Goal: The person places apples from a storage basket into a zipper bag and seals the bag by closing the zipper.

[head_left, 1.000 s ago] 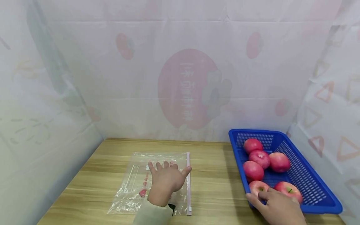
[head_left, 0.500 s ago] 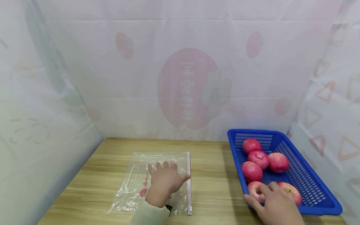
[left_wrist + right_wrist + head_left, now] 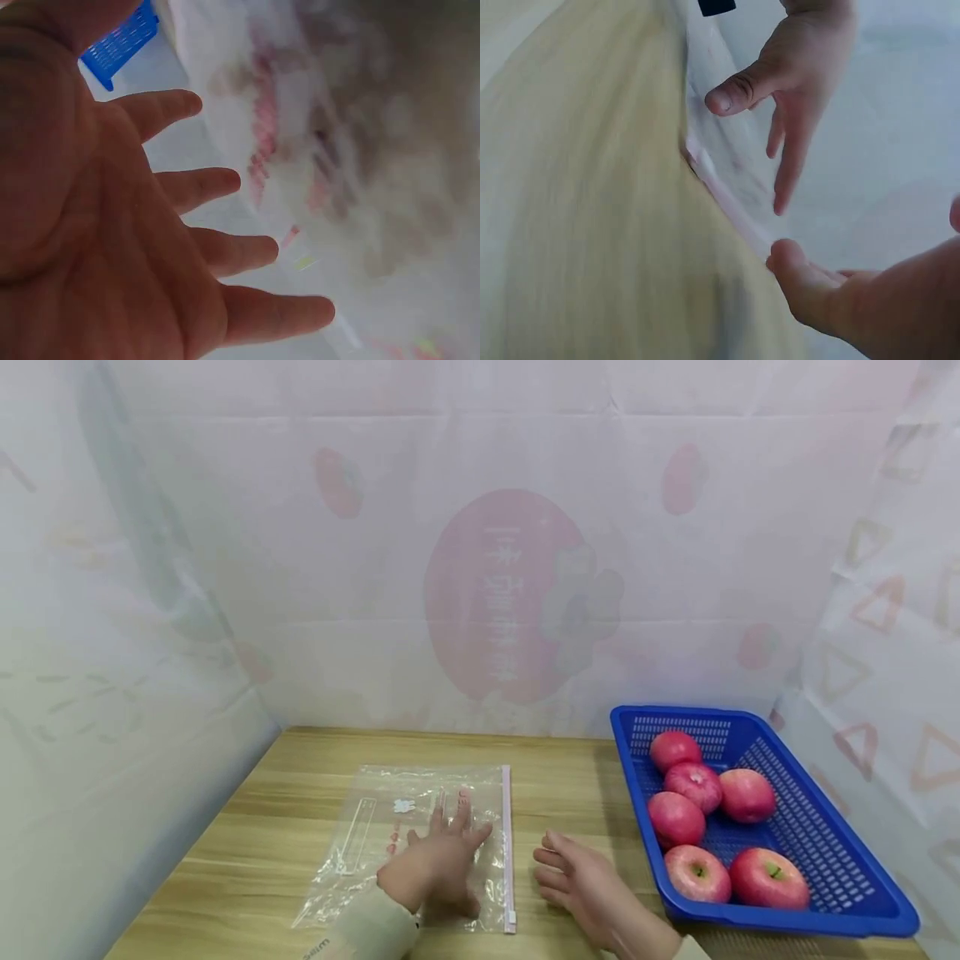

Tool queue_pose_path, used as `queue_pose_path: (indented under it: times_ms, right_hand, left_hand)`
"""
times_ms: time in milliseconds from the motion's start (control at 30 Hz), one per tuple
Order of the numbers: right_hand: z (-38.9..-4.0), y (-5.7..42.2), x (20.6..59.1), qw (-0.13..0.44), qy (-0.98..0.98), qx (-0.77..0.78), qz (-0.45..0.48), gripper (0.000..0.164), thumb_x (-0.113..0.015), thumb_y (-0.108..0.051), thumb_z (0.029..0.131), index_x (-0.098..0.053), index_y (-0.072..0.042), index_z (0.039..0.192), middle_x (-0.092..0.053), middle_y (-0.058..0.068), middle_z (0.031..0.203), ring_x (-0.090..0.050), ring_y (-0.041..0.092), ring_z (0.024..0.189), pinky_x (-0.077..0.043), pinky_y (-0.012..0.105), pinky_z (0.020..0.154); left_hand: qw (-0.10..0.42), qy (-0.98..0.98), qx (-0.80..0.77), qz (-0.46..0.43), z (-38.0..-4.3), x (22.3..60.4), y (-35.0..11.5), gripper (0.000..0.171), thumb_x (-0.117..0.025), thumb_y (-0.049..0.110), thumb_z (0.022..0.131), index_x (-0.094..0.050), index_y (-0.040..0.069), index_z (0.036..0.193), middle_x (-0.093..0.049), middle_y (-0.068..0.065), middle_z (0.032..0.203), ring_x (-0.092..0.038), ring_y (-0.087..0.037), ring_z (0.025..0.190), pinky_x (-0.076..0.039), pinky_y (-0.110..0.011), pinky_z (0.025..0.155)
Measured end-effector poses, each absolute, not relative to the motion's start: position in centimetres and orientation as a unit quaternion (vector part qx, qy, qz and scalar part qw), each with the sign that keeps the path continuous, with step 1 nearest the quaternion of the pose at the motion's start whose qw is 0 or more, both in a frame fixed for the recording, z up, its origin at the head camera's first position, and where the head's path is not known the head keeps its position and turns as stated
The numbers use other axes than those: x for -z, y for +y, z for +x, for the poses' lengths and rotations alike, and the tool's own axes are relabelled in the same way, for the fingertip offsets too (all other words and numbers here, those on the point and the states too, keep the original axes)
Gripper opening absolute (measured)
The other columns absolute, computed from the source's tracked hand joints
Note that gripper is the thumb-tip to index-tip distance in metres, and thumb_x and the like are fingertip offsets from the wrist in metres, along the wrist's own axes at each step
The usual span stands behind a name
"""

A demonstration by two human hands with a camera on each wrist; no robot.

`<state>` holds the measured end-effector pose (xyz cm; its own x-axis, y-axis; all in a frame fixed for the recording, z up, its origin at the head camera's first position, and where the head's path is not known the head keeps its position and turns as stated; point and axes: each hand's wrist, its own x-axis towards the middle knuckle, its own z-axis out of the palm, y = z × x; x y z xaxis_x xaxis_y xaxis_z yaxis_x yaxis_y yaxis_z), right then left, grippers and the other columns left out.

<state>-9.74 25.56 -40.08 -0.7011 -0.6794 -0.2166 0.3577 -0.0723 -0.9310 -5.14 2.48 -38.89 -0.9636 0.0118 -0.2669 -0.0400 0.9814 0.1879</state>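
Note:
A clear zip bag (image 3: 487,797) with pink prints lies flat on the table, its pink slider strip (image 3: 507,852) facing right. Over the bag is my left hand (image 3: 442,864), fingers spread and holding nothing; whether it touches the plastic I cannot tell. In the left wrist view its palm (image 3: 120,202) shows bare. My right hand (image 3: 588,889) hovers between the strip and the blue basket (image 3: 847,827), fingers loosely extended, with nothing in it. Several red apples fill the basket's left and front, among them a front left apple (image 3: 696,874) and a front right apple (image 3: 770,878).
The wooden table (image 3: 573,793) is bordered by a printed white cloth (image 3: 360,577) at the back and both sides. The basket stands against the right side, near the cloth.
My right hand has left the front apples and moved left, out of the basket, toward the bag's strip. My left hand has tilted and shifted slightly. The apples stay in place.

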Motion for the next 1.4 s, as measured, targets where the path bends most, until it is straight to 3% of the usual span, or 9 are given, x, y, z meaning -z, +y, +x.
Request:
queue_pose_path:
  times_ms: [167, 500, 700, 833, 933, 1033, 1233, 1400]
  right_hand:
    - [-11.2, 23.5, 41.7, 0.396, 0.527, 0.749, -0.071, 0.093, -0.041, -0.054, 0.104, -0.006, 0.021, 0.147, -0.019, 0.046, 0.147, -0.025, 0.056, 0.137, -0.031, 0.059, 0.110]
    - [-11.9, 22.0, 42.2, 0.417, 0.509, 0.752, -0.022, 0.092, -0.045, -0.053, 0.101, -0.011, 0.019, 0.146, -0.035, 0.045, 0.139, -0.043, 0.052, 0.127, -0.039, 0.054, 0.104]
    - [-11.4, 20.9, 42.4, 0.439, 0.523, 0.730, -0.030, 0.087, -0.047, -0.047, 0.100, -0.018, 0.025, 0.139, -0.038, 0.040, 0.133, -0.052, 0.036, 0.108, -0.045, 0.030, 0.081]
    - [-11.2, 20.3, 42.6, 0.455, 0.525, 0.718, -0.039, 0.066, -0.049, -0.042, 0.099, -0.040, 0.017, 0.127, -0.052, 0.020, 0.110, -0.050, 0.020, 0.081, -0.038, 0.023, 0.064]
    - [-11.1, 19.9, 42.6, 0.434, 0.551, 0.711, -0.051, 0.037, -0.054, -0.031, 0.098, -0.056, 0.004, 0.110, -0.055, 0.005, 0.088, -0.048, 0.013, 0.070, -0.036, 0.022, 0.059]
    - [-10.9, 19.7, 42.5, 0.392, 0.587, 0.704, -0.077, 0.020, -0.056, -0.018, 0.098, -0.061, 0.001, 0.101, -0.059, 0.000, 0.078, -0.053, 0.012, 0.067, -0.042, 0.023, 0.060]
    - [-10.7, 19.7, 42.3, 0.320, 0.647, 0.681, -0.124, 0.017, -0.061, -0.009, 0.097, -0.065, 0.008, 0.098, -0.064, 0.005, 0.079, -0.060, 0.014, 0.067, -0.052, 0.026, 0.058]
    - [-10.7, 19.8, 42.1, 0.294, 0.668, 0.671, -0.130, 0.013, -0.068, -0.007, 0.093, -0.067, 0.005, 0.087, -0.061, 0.004, 0.069, -0.055, 0.011, 0.055, -0.049, 0.023, 0.049]
  left_hand:
    - [0.140, 0.984, -0.107, 0.002, -5.3, 40.3, 2.4, 0.113, -0.094, 0.050, 0.056, -0.042, 0.024, 0.153, -0.024, -0.018, 0.160, -0.023, -0.058, 0.137, -0.036, -0.078, 0.090]
    - [0.136, 0.985, -0.109, 0.007, -5.3, 40.3, 2.2, 0.116, -0.093, 0.050, 0.058, -0.036, 0.025, 0.156, -0.032, -0.017, 0.157, -0.026, -0.058, 0.136, -0.041, -0.073, 0.090]
    - [0.129, 0.985, -0.117, 0.014, -5.3, 40.4, 2.0, 0.118, -0.092, 0.049, 0.060, -0.029, 0.029, 0.158, -0.036, -0.015, 0.156, -0.028, -0.056, 0.136, -0.043, -0.070, 0.091]
    - [0.114, 0.984, -0.131, 0.027, -5.0, 40.4, 2.0, 0.120, -0.092, 0.047, 0.061, -0.025, 0.029, 0.159, -0.035, -0.015, 0.156, -0.029, -0.056, 0.135, -0.042, -0.068, 0.094]
    - [0.103, 0.984, -0.141, 0.046, -4.9, 40.3, 1.9, 0.121, -0.092, 0.045, 0.062, -0.024, 0.026, 0.160, -0.035, -0.017, 0.155, -0.031, -0.055, 0.135, -0.041, -0.064, 0.098]
    - [0.100, 0.981, -0.156, 0.064, -4.8, 40.1, 1.8, 0.118, -0.092, 0.043, 0.064, -0.024, 0.023, 0.160, -0.035, -0.016, 0.155, -0.033, -0.046, 0.138, -0.039, -0.060, 0.102]
    - [0.080, 0.978, -0.167, 0.096, -5.1, 39.5, 1.7, 0.107, -0.085, 0.050, 0.073, -0.029, 0.021, 0.158, -0.035, -0.014, 0.155, -0.035, -0.035, 0.140, -0.032, -0.065, 0.106]
    - [0.062, 0.973, -0.183, 0.127, -5.6, 39.2, 1.9, 0.104, -0.085, 0.049, 0.075, -0.030, 0.016, 0.158, -0.043, -0.013, 0.150, -0.043, -0.033, 0.134, -0.038, -0.048, 0.108]
